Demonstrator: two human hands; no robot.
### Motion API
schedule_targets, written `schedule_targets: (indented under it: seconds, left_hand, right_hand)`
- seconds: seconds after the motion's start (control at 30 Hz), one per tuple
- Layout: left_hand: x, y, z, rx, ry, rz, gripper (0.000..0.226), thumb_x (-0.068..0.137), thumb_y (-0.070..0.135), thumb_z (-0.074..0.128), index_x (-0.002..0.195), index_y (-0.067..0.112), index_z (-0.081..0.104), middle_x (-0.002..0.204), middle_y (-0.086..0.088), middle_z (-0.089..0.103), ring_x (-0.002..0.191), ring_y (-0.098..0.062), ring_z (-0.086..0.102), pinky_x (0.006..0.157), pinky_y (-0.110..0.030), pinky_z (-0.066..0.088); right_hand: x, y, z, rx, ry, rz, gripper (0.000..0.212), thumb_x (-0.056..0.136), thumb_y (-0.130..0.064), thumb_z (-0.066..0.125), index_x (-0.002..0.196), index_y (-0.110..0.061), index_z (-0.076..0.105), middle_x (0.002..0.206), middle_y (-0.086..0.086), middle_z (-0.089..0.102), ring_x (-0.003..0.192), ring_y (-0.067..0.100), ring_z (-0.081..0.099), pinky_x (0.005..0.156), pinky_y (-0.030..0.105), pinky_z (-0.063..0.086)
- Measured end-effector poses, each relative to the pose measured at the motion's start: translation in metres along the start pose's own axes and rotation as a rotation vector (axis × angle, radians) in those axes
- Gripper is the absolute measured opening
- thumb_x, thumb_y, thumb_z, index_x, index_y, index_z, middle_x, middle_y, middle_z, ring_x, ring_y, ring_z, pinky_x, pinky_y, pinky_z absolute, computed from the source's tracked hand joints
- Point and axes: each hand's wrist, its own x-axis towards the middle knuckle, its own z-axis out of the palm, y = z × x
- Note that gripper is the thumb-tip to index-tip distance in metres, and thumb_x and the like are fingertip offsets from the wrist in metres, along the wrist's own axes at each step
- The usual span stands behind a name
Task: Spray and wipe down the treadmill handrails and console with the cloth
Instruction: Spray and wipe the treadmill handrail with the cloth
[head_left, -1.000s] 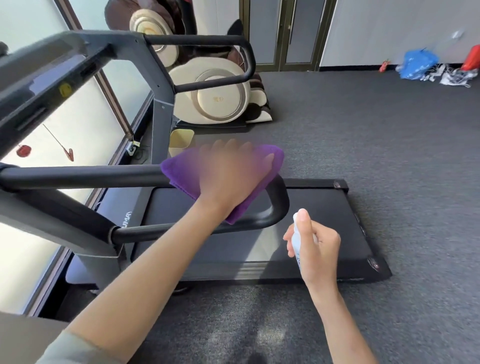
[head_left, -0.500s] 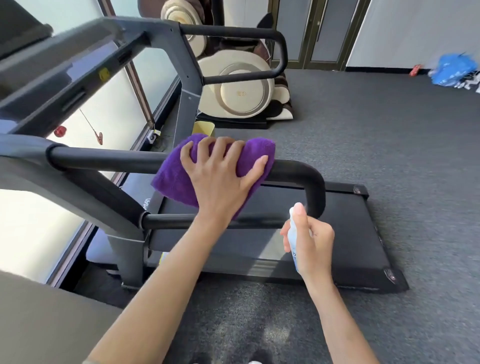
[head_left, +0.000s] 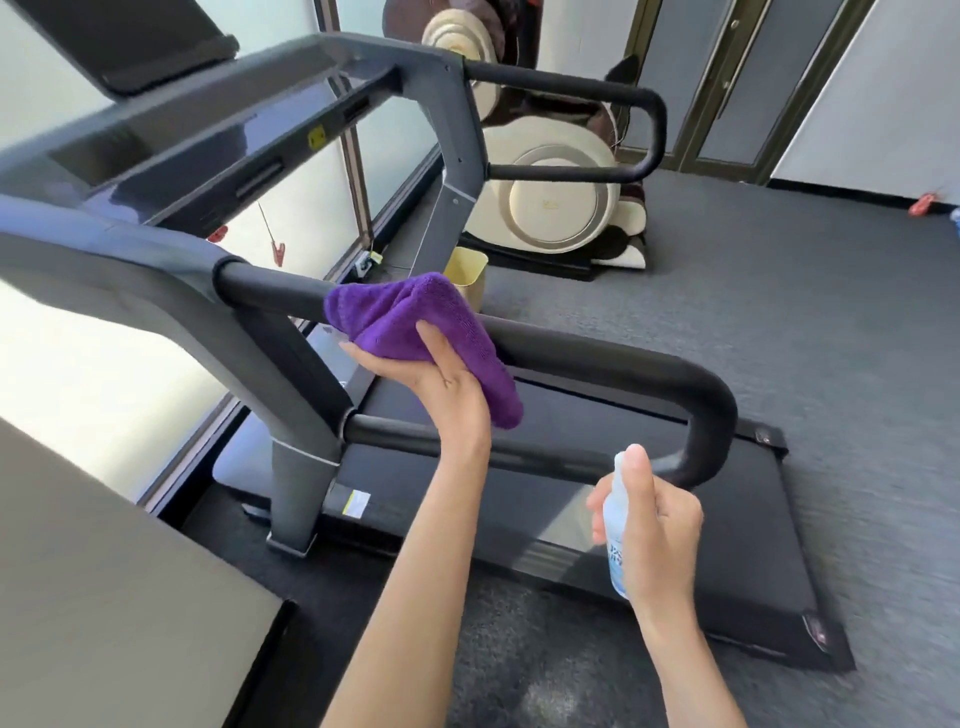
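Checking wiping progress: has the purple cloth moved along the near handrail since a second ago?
Yes. The purple cloth has slid along the near handrail away from its curved end, toward the upright post.

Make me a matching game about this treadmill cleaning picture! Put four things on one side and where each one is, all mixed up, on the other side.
Things:
1. purple fluffy cloth
2. small clear plastic spray bottle
3. pale yellow bin
4. cream round-sided massage chair

Places:
A. gripped in the right hand
B. on the floor behind the near black padded handrail
C. wrapped on that handrail, held by the left hand
D. far end of the room, beyond the treadmill

Pairs: 1-C, 2-A, 3-B, 4-D
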Motion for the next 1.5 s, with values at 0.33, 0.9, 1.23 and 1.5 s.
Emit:
schedule_targets:
  seconds: [0.33,0.9,1.23,1.5]
  left_hand:
    - [0.065,0.033,-0.010,-0.303,0.318,-0.223,0.098,0.067,0.039,0.084,0.143,0.012,0.030,0.118,-0.005,0.062,0.100,-0.025,0.068,0.087,-0.046,0.057]
    - [0.100,0.061,-0.039,-0.170,0.334,-0.405,0.070,0.073,0.040,0.084,0.124,0.009,0.048,0.107,-0.002,0.064,0.090,-0.017,0.067,0.082,-0.036,0.059]
    - [0.096,0.055,-0.034,-0.128,0.341,-0.379,0.069,0.075,0.038,0.082,0.127,0.010,0.045,0.105,0.002,0.062,0.090,-0.015,0.067,0.071,-0.022,0.057]
    - [0.061,0.053,-0.013,-0.095,0.329,-0.394,0.073,0.076,0.040,0.080,0.131,0.013,0.041,0.093,0.009,0.054,0.077,-0.006,0.059,0.059,-0.021,0.050]
  right_hand:
    - [-0.008,-0.005,0.011,-0.040,-0.035,-0.017,0.064,0.077,-0.070,0.048,0.039,-0.020,0.054,0.047,0.023,0.047,0.043,0.019,0.041,0.059,0.033,0.038]
    - [-0.018,0.009,0.014,-0.103,0.085,0.006,0.070,0.080,-0.071,0.046,0.053,-0.007,0.059,0.046,0.019,0.050,0.044,0.019,0.046,0.060,0.035,0.041]
    - [0.005,-0.014,0.053,-0.028,0.038,-0.017,0.087,0.077,-0.069,0.046,0.057,0.015,0.050,0.040,0.001,0.049,0.040,0.012,0.044,0.057,0.030,0.039]
    - [0.030,-0.016,0.012,0.066,-0.109,-0.004,0.087,0.073,-0.073,0.045,0.053,0.011,0.051,0.039,0.003,0.048,0.040,0.011,0.048,0.050,0.021,0.043]
